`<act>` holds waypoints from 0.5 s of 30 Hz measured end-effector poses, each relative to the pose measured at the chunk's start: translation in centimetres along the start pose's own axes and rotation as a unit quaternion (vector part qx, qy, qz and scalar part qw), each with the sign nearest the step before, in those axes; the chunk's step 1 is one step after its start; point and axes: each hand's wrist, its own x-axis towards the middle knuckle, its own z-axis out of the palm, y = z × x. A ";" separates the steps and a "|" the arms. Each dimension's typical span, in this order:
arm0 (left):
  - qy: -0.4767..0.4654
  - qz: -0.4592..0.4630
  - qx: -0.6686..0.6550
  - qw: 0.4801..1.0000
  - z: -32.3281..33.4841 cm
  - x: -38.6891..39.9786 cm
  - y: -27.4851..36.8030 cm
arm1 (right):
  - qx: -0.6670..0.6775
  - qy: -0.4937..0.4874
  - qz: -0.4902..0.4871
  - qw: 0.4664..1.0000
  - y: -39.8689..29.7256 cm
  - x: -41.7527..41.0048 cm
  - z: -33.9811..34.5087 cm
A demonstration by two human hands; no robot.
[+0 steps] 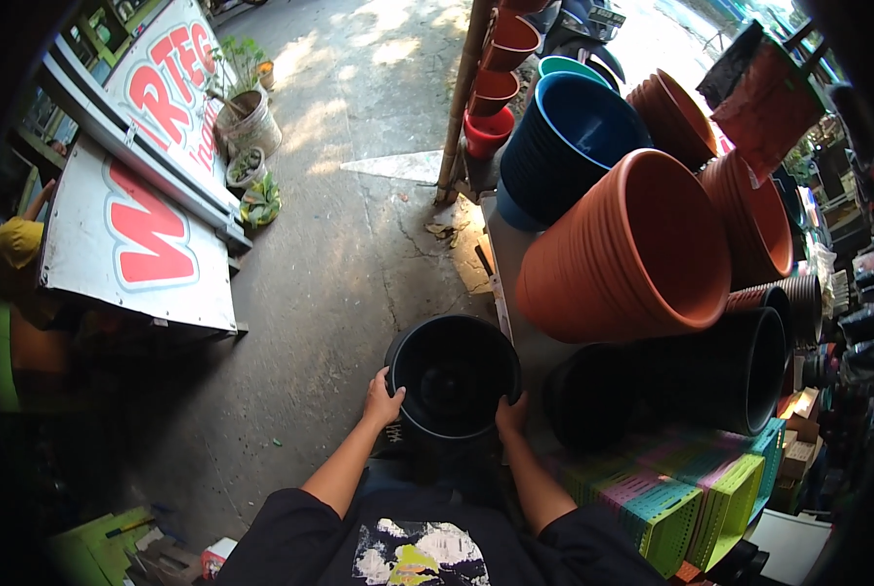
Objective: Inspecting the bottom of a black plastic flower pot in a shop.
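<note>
A black round plastic pot [448, 370] is held in front of my body, its wide mouth facing up towards me. My left hand [383, 400] grips the rim on the left side, thumb over the edge. On the opposite side my right hand [511, 416] holds the rim as well; its fingers are partly hidden in shadow. The inside of the pot looks dark, with a round form faintly visible at its bottom. Close to my right hand stands a dark container [591, 395], beside a stack of black pots [708, 370] lying tilted.
Stacked terracotta-coloured pots [627, 249] and blue pots [572, 139] stand on the right. Nearer are colourful plastic baskets [671, 505]. A bamboo post [457, 110] carries hanging pots. Left, a lettered signboard [144, 242] and potted plants [250, 124] border the concrete ground [320, 271]. A person in yellow [16, 242] sits behind the signboard.
</note>
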 end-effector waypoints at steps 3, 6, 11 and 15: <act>-0.015 0.012 -0.017 1.000 -1.4 -0.1 0.4 | 0.031 0.018 -0.027 0.999 -2.1 -1.9 -1.5; -0.023 0.044 -0.034 0.998 -2.6 -0.4 1.3 | 0.062 0.085 -0.063 0.992 -2.6 -3.2 -2.4; -0.029 0.057 -0.163 0.985 -6.7 -3.0 3.5 | 0.119 0.109 -0.131 0.978 -3.9 -6.4 -4.1; -0.016 0.098 -0.307 0.947 -10.7 -5.3 5.5 | 0.237 0.054 -0.168 0.955 -5.6 -9.6 -5.8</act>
